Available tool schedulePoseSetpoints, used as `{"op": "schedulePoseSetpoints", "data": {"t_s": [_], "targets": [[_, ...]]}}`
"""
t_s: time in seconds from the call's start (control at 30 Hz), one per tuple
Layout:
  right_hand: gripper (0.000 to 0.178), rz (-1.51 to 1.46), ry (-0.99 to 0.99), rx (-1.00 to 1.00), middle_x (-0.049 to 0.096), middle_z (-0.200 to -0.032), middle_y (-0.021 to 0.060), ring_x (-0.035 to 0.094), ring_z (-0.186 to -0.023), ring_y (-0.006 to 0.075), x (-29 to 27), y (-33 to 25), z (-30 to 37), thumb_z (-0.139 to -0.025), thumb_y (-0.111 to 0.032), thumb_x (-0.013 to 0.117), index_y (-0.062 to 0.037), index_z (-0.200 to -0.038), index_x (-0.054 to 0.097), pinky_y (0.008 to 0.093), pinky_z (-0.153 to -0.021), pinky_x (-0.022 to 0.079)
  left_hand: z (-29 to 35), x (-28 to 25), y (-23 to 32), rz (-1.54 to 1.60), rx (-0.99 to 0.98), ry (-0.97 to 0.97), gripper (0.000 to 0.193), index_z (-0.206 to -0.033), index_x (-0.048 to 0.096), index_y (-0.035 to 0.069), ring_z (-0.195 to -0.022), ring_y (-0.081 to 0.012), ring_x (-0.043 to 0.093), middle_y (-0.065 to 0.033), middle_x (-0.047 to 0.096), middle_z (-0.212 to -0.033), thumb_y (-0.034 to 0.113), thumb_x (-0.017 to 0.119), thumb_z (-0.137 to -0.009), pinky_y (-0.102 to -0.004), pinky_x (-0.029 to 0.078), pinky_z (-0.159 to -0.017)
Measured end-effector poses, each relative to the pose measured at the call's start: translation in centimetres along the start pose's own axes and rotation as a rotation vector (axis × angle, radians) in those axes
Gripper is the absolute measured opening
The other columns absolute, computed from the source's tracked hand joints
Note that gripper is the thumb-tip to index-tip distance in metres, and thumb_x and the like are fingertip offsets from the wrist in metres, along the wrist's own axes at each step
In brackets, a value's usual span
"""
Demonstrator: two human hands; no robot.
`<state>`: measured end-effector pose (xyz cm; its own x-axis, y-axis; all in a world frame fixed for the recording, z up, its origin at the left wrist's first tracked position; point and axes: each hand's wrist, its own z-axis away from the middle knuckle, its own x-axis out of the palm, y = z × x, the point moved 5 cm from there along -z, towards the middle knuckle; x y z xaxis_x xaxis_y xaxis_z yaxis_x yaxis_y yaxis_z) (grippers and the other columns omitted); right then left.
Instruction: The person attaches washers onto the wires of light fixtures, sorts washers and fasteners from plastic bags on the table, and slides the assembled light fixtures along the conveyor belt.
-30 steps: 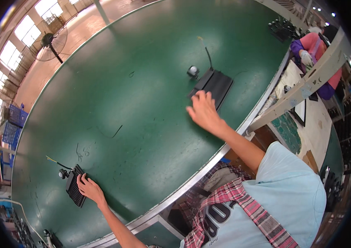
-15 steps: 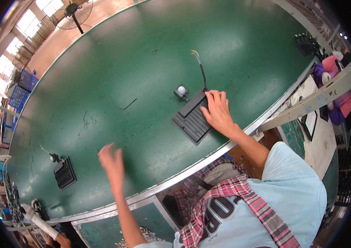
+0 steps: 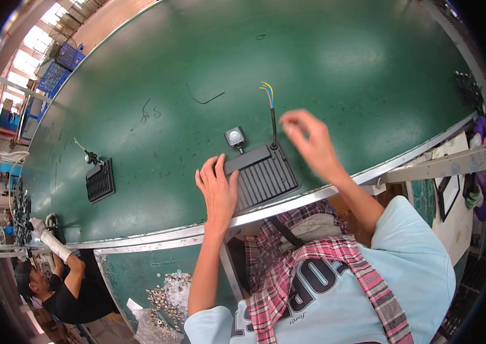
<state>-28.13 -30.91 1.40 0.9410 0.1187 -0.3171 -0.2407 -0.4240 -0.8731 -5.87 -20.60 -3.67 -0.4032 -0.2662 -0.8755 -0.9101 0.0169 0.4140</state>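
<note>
Perilously near the counter's front edge (image 3: 311, 198), a floodlight (image 3: 264, 179) (left hand (image 3: 218, 192) touching, grip unclear; right hand (image 3: 315, 146) loose, empty) could fall if dragged.

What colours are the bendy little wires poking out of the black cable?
The wires look yellow, orange and blue; the head view shows them best.

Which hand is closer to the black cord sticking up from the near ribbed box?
Right. The right hand is just right of the black cord. The left hand is farther off, at the left side of the ribbed box.
</note>
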Motion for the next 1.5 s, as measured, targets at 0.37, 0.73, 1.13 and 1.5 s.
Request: {"op": "schedulePoseSetpoints", "data": {"t_s": [0.37, 0.73, 1.13, 1.5], "targets": [[0.027, -0.725, -0.444, 0.255, 0.051, -0.067, -0.0024, 0.044, -0.06, 0.0037, 5.7, 0.3, -5.2, -0.103, -0.026, 0.048, -0.0041, -0.093, 0.06, 0.0199, -0.056, 0.037, -4.1, -2.5, 4.0, 0.728, -0.166, 0.209, 0.038, -0.13, 0.056, -0.001, -0.114, -0.0246, 0.054, -0.0129, 0.052, -0.125, 0.007, 0.061, -0.094, -0.036, 0.044, -0.096], [0.028, -0.55, -0.727, 0.231, 0.044, -0.064, -0.0058, 0.036, -0.055, 0.0024, 7.3, -2.3, -2.7, -0.099, -0.025, 0.053, -0.0022, -0.085, 0.06, 0.022, -0.05, 0.025, -5.1, -1.6, 4.1, 1.415, -0.277, 0.276, 0.015, -0.097, 0.067, -0.003, -0.079, -0.0106, 0.058, -0.0033, 0.065, -0.084, 0.011, 0.062, -0.094, -0.0262, 0.045, -0.08], [0.02, -0.329, -0.861, 0.186, 0.057, -0.057, 0.0007, 0.042, -0.046, 0.0032, 10.6, -2.7, -0.4, -0.095, -0.015, 0.06, -0.0003, -0.09, 0.073, 0.0211, -0.043, 0.03, 9.7, -10.7, -4.3, 0.501, -0.484, 0.442, 0.014, -0.098, 0.071, 0.0, -0.083, -0.0133, 0.063, -0.0059, 0.069, -0.094, 0.01, 0.066, -0.09, -0.0273, 0.05, -0.078], [0.023, -0.293, -0.811, 0.119, 0.054, -0.059, -0.0021, 0.042, -0.051, 0.0029, 11.4, -2.5, -1.1, -0.097, -0.019, 0.059, -0.0008, -0.09, 0.071, 0.0217, -0.047, 0.029, 27.4, -17.5, -15.9, -0.077, -0.947, 0.437, 0.018, -0.093, 0.071, -0.002, -0.073, -0.0189, 0.065, -0.0122, 0.07, -0.083, 0.013, 0.071, -0.084, -0.0324, 0.051, -0.069]]}}
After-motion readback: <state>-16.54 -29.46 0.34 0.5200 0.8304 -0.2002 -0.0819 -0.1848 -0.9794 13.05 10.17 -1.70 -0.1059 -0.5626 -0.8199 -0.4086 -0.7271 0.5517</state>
